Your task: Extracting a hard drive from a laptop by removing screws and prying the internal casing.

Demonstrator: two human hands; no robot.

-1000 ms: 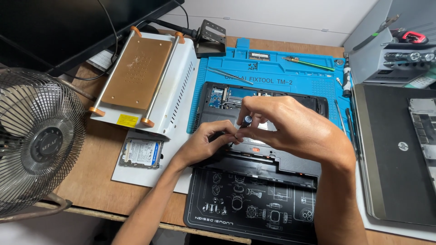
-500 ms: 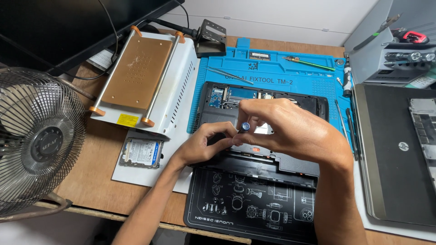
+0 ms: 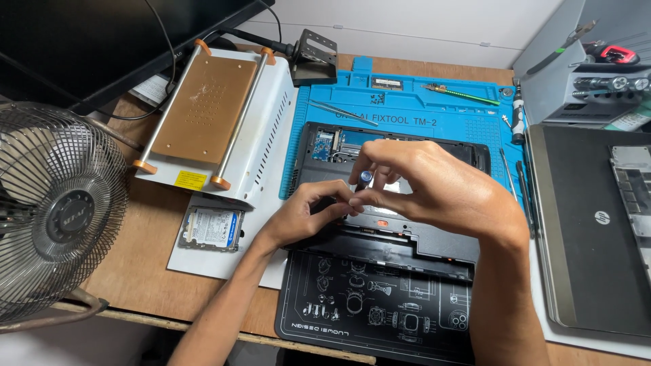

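Note:
An opened black laptop base (image 3: 400,244) lies upside down across a blue repair mat (image 3: 407,108) and a black mat (image 3: 366,312). My right hand (image 3: 434,186) pinches a small screwdriver (image 3: 365,179) with a blue cap, held upright over the laptop's middle. My left hand (image 3: 305,213) rests on the laptop beside it, fingertips touching the lower part of the screwdriver shaft. The tip of the tool is hidden by my fingers.
A white heating plate machine (image 3: 217,122) stands at left, with a bare hard drive (image 3: 211,229) in front of it. A metal fan (image 3: 57,213) sits at far left. A closed grey laptop (image 3: 590,224) lies at right. Tweezers (image 3: 342,112) and small tools lie on the blue mat.
Both hands stay over the laptop's middle. My right fingers have shifted slightly on the screwdriver, whose blue cap shows more plainly now.

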